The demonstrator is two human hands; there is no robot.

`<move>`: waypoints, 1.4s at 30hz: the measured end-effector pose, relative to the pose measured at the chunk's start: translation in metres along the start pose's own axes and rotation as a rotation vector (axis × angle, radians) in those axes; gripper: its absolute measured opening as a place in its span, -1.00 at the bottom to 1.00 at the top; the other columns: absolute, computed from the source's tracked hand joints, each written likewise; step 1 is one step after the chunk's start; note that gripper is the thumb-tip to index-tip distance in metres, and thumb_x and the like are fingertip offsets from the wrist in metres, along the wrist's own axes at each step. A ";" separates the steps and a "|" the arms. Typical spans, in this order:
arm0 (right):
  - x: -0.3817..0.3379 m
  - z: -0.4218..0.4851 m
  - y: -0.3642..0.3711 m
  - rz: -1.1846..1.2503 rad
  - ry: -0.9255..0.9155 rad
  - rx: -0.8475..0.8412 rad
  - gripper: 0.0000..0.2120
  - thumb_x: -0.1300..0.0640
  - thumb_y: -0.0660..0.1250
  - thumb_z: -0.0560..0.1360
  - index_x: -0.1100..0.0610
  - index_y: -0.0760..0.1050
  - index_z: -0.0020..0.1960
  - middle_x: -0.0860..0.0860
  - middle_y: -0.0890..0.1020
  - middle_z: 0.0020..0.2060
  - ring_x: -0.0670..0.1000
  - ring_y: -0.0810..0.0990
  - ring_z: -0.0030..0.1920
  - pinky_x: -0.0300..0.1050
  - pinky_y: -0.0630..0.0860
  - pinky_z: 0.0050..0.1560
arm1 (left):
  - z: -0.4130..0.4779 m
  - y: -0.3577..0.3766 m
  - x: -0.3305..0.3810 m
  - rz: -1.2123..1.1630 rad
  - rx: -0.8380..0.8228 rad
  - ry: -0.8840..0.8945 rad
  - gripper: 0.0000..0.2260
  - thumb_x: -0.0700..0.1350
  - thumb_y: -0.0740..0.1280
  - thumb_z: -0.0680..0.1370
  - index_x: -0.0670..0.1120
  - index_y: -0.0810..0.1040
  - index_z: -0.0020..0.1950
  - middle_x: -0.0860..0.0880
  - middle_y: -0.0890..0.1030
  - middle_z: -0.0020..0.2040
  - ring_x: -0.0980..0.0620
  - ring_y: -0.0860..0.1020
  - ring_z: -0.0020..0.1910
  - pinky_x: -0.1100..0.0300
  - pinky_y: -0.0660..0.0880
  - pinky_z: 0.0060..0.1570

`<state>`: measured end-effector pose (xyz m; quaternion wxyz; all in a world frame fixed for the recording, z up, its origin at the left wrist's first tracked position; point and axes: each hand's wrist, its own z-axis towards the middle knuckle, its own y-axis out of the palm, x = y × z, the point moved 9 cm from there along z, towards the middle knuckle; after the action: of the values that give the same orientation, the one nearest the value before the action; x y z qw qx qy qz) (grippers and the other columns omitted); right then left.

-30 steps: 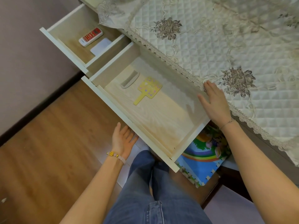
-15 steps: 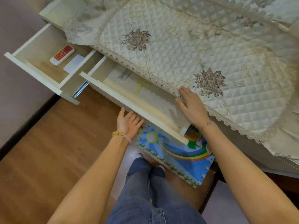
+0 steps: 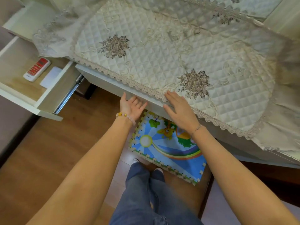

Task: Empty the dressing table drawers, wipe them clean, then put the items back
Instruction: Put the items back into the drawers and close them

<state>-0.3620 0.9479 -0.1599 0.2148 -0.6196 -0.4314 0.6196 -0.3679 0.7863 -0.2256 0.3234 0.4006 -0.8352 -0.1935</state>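
Left hand (image 3: 132, 108): fingers were straight, palm up, tips at the lower edge of the middle drawer front (image 3: 112, 84), gripping nothing. Right hand (image 3: 180, 108): fingers were flat and spread on the lace edge of the quilted cloth (image 3: 162, 54) just above that front, holding nothing. We logged the middle drawer as pushed in, contents hidden. The left drawer (image 3: 19, 99) stood pulled out; inside lay a red-and-white remote (image 3: 37, 69) and, just right of it, a white card (image 3: 50, 77). A foam mat (image 3: 167, 146) lay on the floor below.
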 end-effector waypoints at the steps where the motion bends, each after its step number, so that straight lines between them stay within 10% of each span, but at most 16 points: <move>1: 0.000 0.000 0.000 -0.002 -0.001 0.001 -0.49 -0.06 0.08 0.61 0.08 0.13 0.50 -0.05 0.15 0.50 -0.09 0.02 0.51 -0.20 -0.17 0.42 | 0.003 0.003 0.001 0.006 -0.001 -0.004 -0.38 0.16 0.06 0.60 -0.26 0.12 0.49 -0.23 0.19 0.49 -0.19 0.21 0.45 -0.07 0.35 0.26; 11: 0.000 -0.001 0.000 -0.059 -0.004 -0.001 -0.48 -0.08 0.07 0.61 0.06 0.10 0.51 -0.05 0.12 0.51 -0.09 0.00 0.51 -0.16 -0.16 0.45 | -0.006 -0.005 0.002 0.169 -0.027 -0.017 -0.45 0.15 0.09 0.60 -0.21 0.25 0.45 -0.16 0.37 0.40 -0.10 0.37 0.36 -0.07 0.38 0.28; 24: -0.062 -0.032 -0.033 -0.169 -0.147 0.234 -0.39 -0.11 0.21 0.53 0.14 0.18 0.48 0.07 0.29 0.45 0.05 0.24 0.45 0.03 0.19 0.45 | -0.155 -0.028 0.086 2.018 0.214 0.978 -0.47 0.16 0.11 0.57 -0.11 0.29 0.44 -0.10 0.40 0.39 -0.07 0.35 0.38 0.02 0.28 0.32; 34: -0.147 -0.035 0.012 -0.262 -0.299 0.161 -0.38 -0.17 0.15 0.52 0.17 0.21 0.46 0.12 0.34 0.40 0.11 0.32 0.39 0.08 0.28 0.39 | -0.239 -0.119 0.151 2.156 0.676 1.032 -0.47 0.16 0.11 0.53 -0.14 0.39 0.37 -0.13 0.46 0.33 -0.12 0.38 0.36 -0.08 0.23 0.34; 42: -0.228 -0.004 0.074 -0.308 -0.340 0.090 -0.37 -0.21 0.08 0.51 0.11 0.20 0.47 0.09 0.34 0.41 0.09 0.33 0.39 0.15 0.33 0.34 | -0.235 -0.165 0.219 2.176 0.718 0.976 -0.45 0.18 0.08 0.53 -0.14 0.38 0.38 -0.13 0.46 0.34 -0.12 0.37 0.37 -0.07 0.22 0.35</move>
<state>-0.3066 0.7268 -0.0864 0.2584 -0.4228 -0.5229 0.6936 -0.2177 0.4975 -0.0684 0.4642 -0.4031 -0.5317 0.5825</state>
